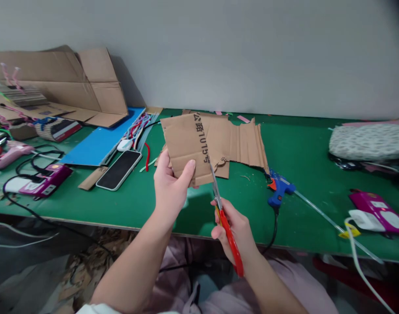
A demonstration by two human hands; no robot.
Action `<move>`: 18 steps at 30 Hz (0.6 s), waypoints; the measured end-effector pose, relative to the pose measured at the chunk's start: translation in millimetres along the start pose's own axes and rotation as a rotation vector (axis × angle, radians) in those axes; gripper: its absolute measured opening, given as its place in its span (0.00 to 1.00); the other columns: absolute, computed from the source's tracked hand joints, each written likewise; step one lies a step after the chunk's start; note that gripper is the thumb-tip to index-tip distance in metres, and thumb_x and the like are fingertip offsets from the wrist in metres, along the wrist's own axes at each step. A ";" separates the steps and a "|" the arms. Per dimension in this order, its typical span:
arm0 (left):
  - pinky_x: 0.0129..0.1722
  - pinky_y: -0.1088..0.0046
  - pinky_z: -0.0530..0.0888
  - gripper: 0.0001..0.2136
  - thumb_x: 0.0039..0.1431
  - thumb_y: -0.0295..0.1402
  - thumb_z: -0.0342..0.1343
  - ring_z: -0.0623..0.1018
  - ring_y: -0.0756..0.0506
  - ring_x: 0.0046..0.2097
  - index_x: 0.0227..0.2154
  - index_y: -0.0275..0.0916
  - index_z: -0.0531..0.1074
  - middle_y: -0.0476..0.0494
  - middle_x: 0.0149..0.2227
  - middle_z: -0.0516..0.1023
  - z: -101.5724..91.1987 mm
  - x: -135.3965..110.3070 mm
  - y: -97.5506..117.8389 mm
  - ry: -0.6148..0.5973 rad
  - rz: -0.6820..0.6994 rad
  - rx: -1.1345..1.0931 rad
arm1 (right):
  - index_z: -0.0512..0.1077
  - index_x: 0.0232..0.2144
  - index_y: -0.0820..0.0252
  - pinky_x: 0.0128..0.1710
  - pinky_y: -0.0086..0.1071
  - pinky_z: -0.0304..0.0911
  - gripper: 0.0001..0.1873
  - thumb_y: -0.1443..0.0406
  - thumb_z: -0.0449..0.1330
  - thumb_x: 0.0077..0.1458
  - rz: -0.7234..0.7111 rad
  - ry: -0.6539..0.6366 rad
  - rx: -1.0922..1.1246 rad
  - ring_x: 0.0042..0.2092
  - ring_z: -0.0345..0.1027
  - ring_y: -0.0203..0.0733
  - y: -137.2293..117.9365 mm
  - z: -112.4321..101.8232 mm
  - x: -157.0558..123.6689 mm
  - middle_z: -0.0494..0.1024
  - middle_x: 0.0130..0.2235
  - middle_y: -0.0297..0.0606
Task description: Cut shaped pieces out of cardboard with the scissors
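Note:
My left hand (175, 183) grips a square piece of brown cardboard (184, 141) by its lower left edge, thumb on the front face. Black printed characters run down the right side of that piece. In my right hand (235, 226) is a pair of scissors (230, 242) with red handles, the blades pointing up. The blades meet the lower right edge of the cardboard; whether they are cutting into it I cannot tell. Behind it, larger torn cardboard (243, 141) lies on the green table (297, 148).
A blue hot glue gun (280, 188) with a long clear stick lies right of centre. To the left are a phone (119, 170), a blue board (99, 144), pipe cleaners (137, 128) and a purple power strip (45, 181). Another power strip (379, 211) sits at the right.

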State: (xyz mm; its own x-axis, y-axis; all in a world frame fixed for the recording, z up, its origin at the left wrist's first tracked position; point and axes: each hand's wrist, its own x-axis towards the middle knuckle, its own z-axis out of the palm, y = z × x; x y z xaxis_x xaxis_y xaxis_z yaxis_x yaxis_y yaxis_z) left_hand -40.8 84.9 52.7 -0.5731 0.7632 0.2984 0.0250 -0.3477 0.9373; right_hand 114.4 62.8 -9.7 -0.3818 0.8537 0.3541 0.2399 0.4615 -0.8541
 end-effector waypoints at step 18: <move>0.37 0.67 0.79 0.13 0.47 0.36 0.64 0.81 0.41 0.39 0.36 0.37 0.76 0.41 0.38 0.82 -11.5 11.8 11.6 -0.125 -0.251 -0.143 | 0.69 0.43 0.64 0.21 0.29 0.63 0.40 0.36 0.48 0.46 -0.023 -0.022 -0.058 0.22 0.61 0.36 -8.2 -4.1 4.6 0.68 0.24 0.34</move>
State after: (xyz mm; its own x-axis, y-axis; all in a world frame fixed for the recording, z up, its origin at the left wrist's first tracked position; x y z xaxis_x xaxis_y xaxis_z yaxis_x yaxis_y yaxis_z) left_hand -56.7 83.6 65.1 -0.4414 0.8929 0.0894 -0.2247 -0.2064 0.9523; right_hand 114.3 63.9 0.5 -0.4068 0.8378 0.3642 0.2821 0.4944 -0.8222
